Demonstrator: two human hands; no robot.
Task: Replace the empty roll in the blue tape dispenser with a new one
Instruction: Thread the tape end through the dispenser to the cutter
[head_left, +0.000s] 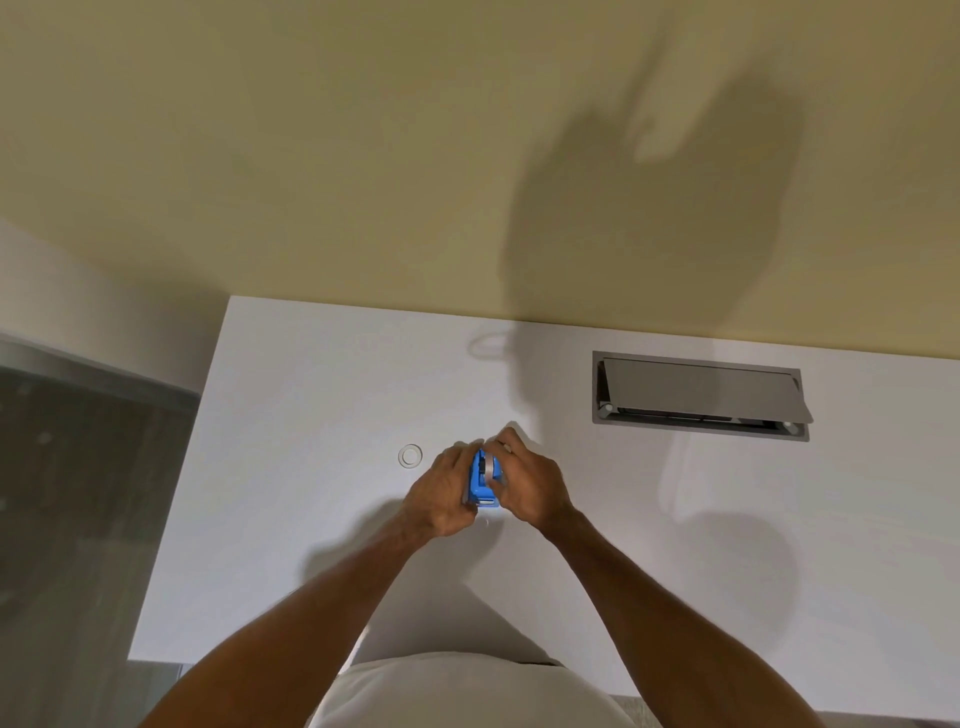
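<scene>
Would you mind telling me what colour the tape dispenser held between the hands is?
Bright blue: the plastic tape dispenser shows best in the head view.

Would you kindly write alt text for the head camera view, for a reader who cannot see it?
The left hand and right hand grip a small blue tape dispenser between them at a white desk. A clear ring lies on the desk left of the hands; a grey cable hatch is set into the desk's far right.

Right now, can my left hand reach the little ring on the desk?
Probably yes: the ring lies just beside the left hand with bare desk between, though that hand holds the blue dispenser.
</scene>
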